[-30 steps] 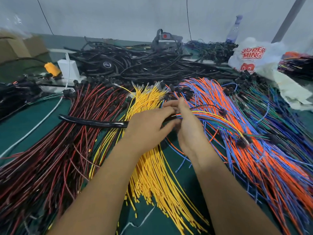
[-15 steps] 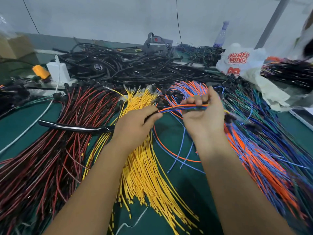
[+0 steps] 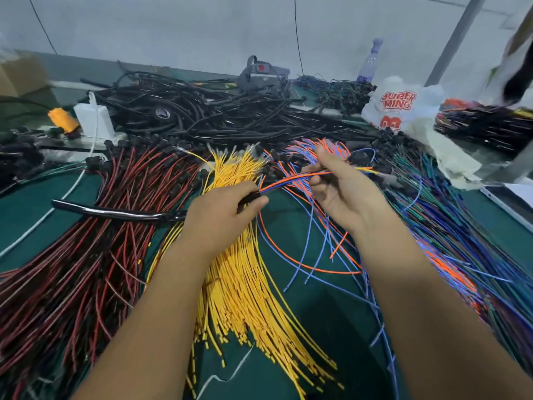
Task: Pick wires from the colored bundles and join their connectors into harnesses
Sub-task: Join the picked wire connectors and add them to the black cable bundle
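Note:
My left hand (image 3: 222,217) grips the black sleeved end of a harness (image 3: 248,197) over the yellow wire bundle (image 3: 245,284). From it a thin bunch of orange and blue wires (image 3: 291,180) runs right into my right hand (image 3: 340,189), which pinches them between thumb and fingers. The black tube (image 3: 115,210) of the harness trails left across the red and black bundle (image 3: 95,243). The orange and blue bundle (image 3: 444,264) and the green and blue bundle (image 3: 473,226) lie to the right. Loose orange and blue strands (image 3: 302,255) hang between my hands.
A heap of black cables (image 3: 219,119) fills the back of the green table (image 3: 26,203). A white charger (image 3: 93,118), an orange piece (image 3: 62,119), a white printed bag (image 3: 401,105), a bottle (image 3: 369,62) and a dark wire stack (image 3: 487,125) stand along the back.
My hands have drawn apart, the right one moving right with the orange and blue wires, pulling them taut from the sleeved end. The view has swung slightly right.

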The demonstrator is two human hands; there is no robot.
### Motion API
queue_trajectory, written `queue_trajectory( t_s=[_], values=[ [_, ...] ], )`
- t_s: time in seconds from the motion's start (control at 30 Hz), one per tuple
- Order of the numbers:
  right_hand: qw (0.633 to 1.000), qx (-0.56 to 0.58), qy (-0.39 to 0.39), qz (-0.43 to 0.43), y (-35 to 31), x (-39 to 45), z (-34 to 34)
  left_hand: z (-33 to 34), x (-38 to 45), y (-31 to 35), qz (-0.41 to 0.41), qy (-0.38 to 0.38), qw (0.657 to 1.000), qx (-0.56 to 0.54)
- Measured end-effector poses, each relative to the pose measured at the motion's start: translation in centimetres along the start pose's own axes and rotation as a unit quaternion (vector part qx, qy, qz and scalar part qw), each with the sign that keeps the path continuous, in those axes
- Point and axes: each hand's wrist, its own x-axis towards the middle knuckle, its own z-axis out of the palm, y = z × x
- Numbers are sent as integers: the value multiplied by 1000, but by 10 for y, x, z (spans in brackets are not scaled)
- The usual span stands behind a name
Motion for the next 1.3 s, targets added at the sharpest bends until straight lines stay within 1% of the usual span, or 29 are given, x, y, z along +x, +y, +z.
queue_trajectory(
  t_s=[0.1,0.2,0.33,0.47,0.67,0.83,1.03,1.1,1.17,1.23,1.3],
  values=[
    [999,44,-2,21,10,0,3,-2,0,1,11,22,1000,-12],
    [996,77,18,28,15,3,7,-4,1,1,39,31,999,5],
    [990,119,64,25,24,5,15,-2,2,-2,8,12,999,31],
    [983,147,98,51,29,5,21,1,2,-2,5,7,999,51],
    [985,139,87,58,36,2,25,1,3,1,6,7,999,39],
    [992,95,72,31,35,2,29,2,3,2,-3,-11,997,81],
    [985,147,82,46,46,0,33,3,4,2,-38,-31,992,113],
    [990,113,73,41,52,0,32,3,4,2,-33,-12,994,104],
    [997,44,60,34,56,-1,29,2,3,3,-6,3,998,65],
    [999,-15,46,18,56,0,26,1,3,3,17,3,999,28],
    [998,-51,41,-5,53,1,25,0,4,3,31,-8,999,14]
  ],
)
